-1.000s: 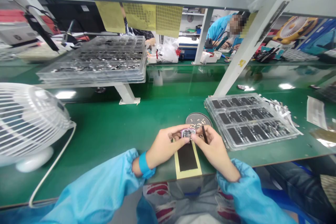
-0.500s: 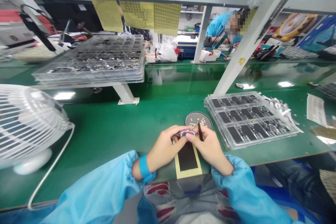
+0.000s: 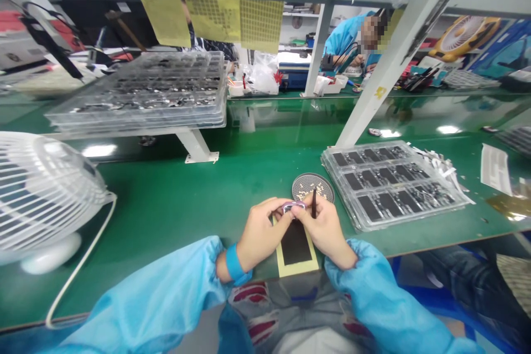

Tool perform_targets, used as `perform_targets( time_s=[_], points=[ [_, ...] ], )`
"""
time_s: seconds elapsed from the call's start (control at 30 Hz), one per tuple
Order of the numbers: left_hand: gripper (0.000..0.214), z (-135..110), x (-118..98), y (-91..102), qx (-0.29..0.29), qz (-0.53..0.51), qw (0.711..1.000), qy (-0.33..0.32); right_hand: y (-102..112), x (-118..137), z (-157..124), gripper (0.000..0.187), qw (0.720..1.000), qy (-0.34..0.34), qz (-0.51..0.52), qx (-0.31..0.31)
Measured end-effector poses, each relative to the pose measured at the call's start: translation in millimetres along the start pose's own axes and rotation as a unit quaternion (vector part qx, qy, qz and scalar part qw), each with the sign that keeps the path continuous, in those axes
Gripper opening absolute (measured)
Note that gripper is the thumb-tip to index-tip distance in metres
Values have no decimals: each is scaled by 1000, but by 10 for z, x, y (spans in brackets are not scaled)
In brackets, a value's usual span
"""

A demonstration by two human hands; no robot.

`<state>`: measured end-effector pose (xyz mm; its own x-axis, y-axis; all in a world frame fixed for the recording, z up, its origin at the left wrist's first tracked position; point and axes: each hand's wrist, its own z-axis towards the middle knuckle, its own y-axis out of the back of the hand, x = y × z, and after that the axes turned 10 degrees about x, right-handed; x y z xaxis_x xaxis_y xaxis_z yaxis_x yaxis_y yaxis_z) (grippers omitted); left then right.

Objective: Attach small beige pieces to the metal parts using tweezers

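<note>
Both my hands meet just above the front edge of the green bench. My left hand [image 3: 261, 232] pinches a small purple-rimmed part [image 3: 293, 207] from its left side. My right hand [image 3: 323, 227] grips the same part from the right and also holds a thin dark tool [image 3: 314, 203] upright between its fingers. Under the hands lies a black pad with a yellow border [image 3: 295, 246]. A round grey dish [image 3: 312, 185] with small pale bits sits just beyond the fingers.
A clear tray of dark parts [image 3: 390, 182] lies to the right, with paper scraps [image 3: 440, 163] behind it. A white desk fan [image 3: 41, 193] and its cord stand at left. Stacked clear trays [image 3: 145, 94] rest on a raised shelf. Another person [image 3: 357, 44] works at the far bench.
The small part has tilted from face-up to nearly edge-on between my fingers. The dark tool in my right hand has swung more upright. Both hands stay together.
</note>
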<state>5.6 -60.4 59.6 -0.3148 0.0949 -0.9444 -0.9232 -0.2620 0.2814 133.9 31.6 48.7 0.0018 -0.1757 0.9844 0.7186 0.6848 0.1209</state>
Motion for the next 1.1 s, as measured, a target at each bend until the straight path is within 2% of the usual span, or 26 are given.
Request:
perform_targets(
  time_s=[0.13,0.23,0.3,0.37,0.47,0.57,0.73,0.83,1.0,1.1],
  points=[
    [20,22,55,-5,-1,-19,1000,10,29,-18,31,31,1000,2,-13,10],
    [24,58,83,8,17,-69,997,42,112,9,48,31,997,-11,-78,27],
    [22,72,78,22,21,-40,998,39,190,69,52,30,992,-3,-126,19],
    [17,72,61,38,23,25,999,13,266,147,55,24,985,47,-165,20],
    [18,59,43,61,30,87,996,-17,350,229,66,19,962,138,-226,67],
    [20,50,42,78,36,95,995,-20,385,211,71,17,943,178,-260,105],
    [22,51,44,93,46,103,993,-26,387,104,48,11,924,228,-284,119],
    [23,55,39,99,49,106,993,-25,392,88,42,12,916,228,-303,130],
    [24,66,31,113,54,112,992,-23,398,129,70,12,906,188,-337,173],
    [22,76,54,126,48,103,993,-17,409,157,118,11,909,179,-324,190]
  ],
)
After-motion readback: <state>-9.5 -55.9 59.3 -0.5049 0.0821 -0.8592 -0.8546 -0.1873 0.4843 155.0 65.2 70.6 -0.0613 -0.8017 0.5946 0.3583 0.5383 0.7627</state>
